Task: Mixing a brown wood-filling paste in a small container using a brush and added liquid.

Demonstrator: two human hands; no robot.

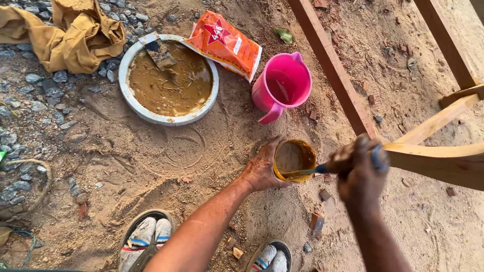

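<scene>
My left hand [260, 168] grips the side of a small round tin [294, 160] that holds yellow-brown liquid and rests on the sandy ground. My right hand [360, 174], stained with the same colour, is closed around a brush with a blue handle [322, 168]; the brush tip dips into the tin at its right rim. A curved pale wooden piece [438, 161] passes just behind and to the right of my right hand.
A wide white basin [132, 98] of brown paste with a scraper [159, 50] in it sits at upper left, beside an orange packet [225, 44] and a pink jug [285, 85]. Reddish wooden frame bars [330, 65] run diagonally at right. My feet [146, 239] are below.
</scene>
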